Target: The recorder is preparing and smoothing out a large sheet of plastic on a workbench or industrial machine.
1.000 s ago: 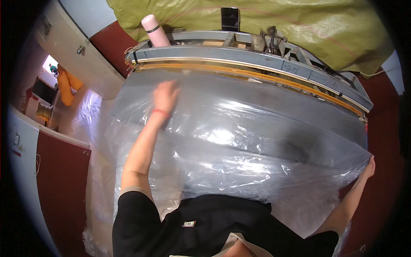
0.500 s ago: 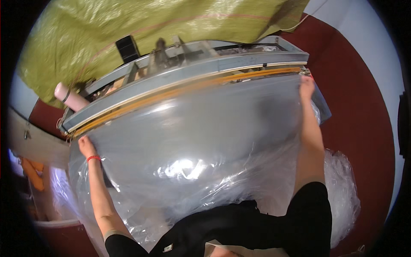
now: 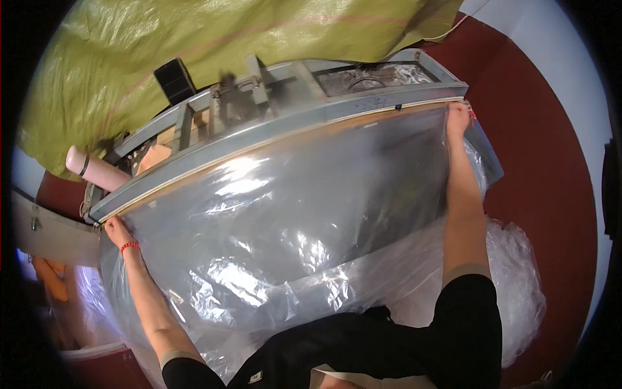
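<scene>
A wide sheet of clear plastic film [image 3: 285, 220] lies stretched over a grey machine table [image 3: 272, 139] whose long bar runs from lower left to upper right. My left hand [image 3: 115, 230], with a red band at the wrist, pinches the film's left corner at the bar's left end. My right hand [image 3: 457, 118] grips the film's right corner at the bar's right end. Both arms are spread wide. The film sags toward my body in shiny folds.
A yellow-green tarp [image 3: 214, 45] covers things behind the machine. A pink cylinder [image 3: 97, 170] lies at the machine's left end, a black box [image 3: 175, 79] stands above it. Crumpled clear plastic [image 3: 515, 285] piles on the dark red floor [image 3: 547, 162] at right.
The view has swung. My left hand went from the film's top middle to the bar's left end, and my right hand rose from the low right to the bar's right end, stretching the film.
</scene>
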### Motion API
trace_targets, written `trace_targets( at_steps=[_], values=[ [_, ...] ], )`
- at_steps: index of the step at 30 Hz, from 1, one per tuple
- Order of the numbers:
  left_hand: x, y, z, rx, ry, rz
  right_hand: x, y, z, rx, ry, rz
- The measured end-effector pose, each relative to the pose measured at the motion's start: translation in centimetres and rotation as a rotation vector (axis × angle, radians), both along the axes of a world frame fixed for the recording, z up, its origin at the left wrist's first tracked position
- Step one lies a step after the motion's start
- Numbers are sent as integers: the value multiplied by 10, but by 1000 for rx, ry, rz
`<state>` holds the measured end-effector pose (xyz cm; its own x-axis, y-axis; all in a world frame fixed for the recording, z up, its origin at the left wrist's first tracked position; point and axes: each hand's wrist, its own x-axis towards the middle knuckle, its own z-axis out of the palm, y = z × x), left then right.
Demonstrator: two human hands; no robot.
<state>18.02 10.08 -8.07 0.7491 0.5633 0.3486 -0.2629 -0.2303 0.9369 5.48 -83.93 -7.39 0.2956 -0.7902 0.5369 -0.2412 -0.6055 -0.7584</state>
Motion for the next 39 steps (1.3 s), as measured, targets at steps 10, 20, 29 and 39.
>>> trace_targets(
  at_steps=[10,20,29,39],
  values=[
    [-23,-21,14,-15,66,-111,-26,19,22,181,-88,316],
    [-174,-86,118,204,72,-467,-150,42,87,-576,-74,-300],
    [-269,-95,147,245,52,-578,-63,483,147,-534,-50,1252],
    [-303,-6,116,1088,808,-583,-58,491,98,73,415,1698]
  ],
)
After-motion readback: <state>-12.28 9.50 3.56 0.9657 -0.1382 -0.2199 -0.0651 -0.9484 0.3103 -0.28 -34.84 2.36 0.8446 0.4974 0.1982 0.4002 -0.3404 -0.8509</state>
